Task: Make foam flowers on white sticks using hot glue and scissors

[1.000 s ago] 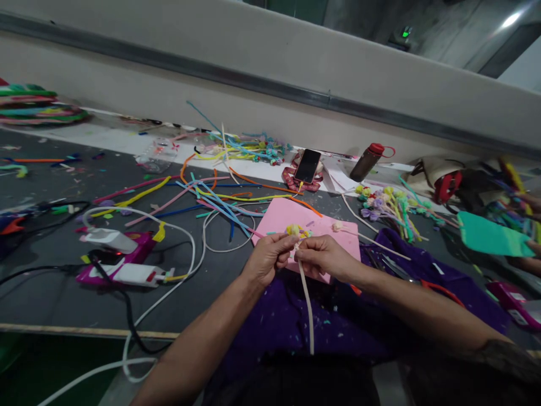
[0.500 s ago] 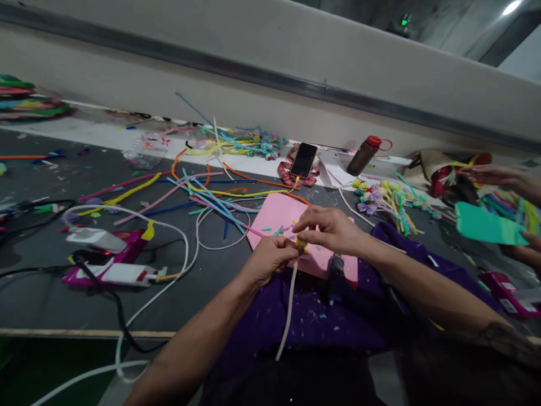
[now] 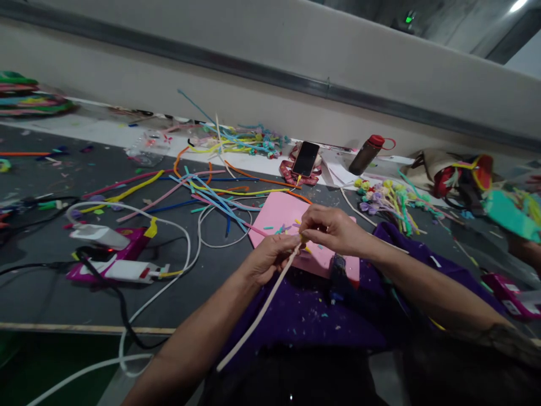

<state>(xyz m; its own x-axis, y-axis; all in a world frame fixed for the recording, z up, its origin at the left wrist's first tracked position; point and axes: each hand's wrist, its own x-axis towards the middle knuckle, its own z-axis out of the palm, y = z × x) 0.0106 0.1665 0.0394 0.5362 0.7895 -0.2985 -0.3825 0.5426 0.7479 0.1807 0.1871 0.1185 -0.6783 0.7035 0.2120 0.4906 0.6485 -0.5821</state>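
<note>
A cream pipe cleaner (image 3: 262, 317) slants down toward my lap from between my two hands. My left hand (image 3: 273, 258) pinches it near its upper end, thumb on top. Fingertips of my right hand (image 3: 329, 228) are closed at that same end, on a small yellow piece that is mostly hidden. Under both hands lies a pink board (image 3: 270, 211) strewn with short cut pieces in purple, yellow and teal. A dark object (image 3: 338, 272), whose kind I cannot make out, rests on the board's right front edge. Purple cloth (image 3: 291, 327) is spread below.
Loose coloured pipe cleaners (image 3: 203, 192) lie left of the board. A magenta power strip (image 3: 137, 245) trails white and black cables. Behind stand a phone (image 3: 306, 159) and a red-capped bottle (image 3: 367, 155). Finished-looking pipe-cleaner flowers (image 3: 386, 200) lie right; a co-worker's hand (image 3: 524, 251) holds something teal.
The cream pipe cleaner's lower end has swung left, and my left thumb has moved up along it. The co-worker's teal piece has shifted right.
</note>
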